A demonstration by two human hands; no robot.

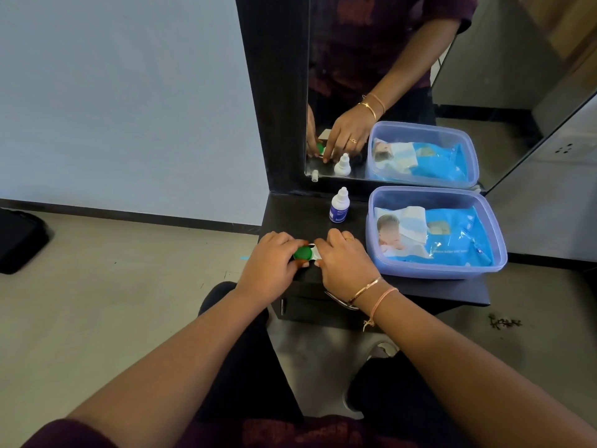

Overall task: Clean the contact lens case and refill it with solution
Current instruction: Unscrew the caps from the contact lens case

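My two forearms run up from the bottom of the frame and meet just left of centre, at the near edge of the dark vanity shelf (pixel 420 291). My left hand (pixel 268 270) has its fingers curled narrowly round the green cap (pixel 302 252) of the contact lens case (pixel 310 252), thumb below and fingertips above. My right hand (pixel 347 265) covers the other end of the case; its fingers are bent down over that end, but whether they grip a cap there or only pin the case I cannot tell, since the hand hides it.

The case lies on the shelf with its long axis running left to right across the frame, directly between my two hands, both touching it. The left hand is the one on the exposed cap, so I judge the coming move to be a twist of that cap while the right steadies the body.

Farther up, just above my right hand, the small white solution bottle (pixel 338 206) stands upright and capped. To its right sits the clear plastic tub (pixel 497 253) holding a blue packet of wipes (pixel 452 236). Beyond stands the mirror (pixel 484 76).
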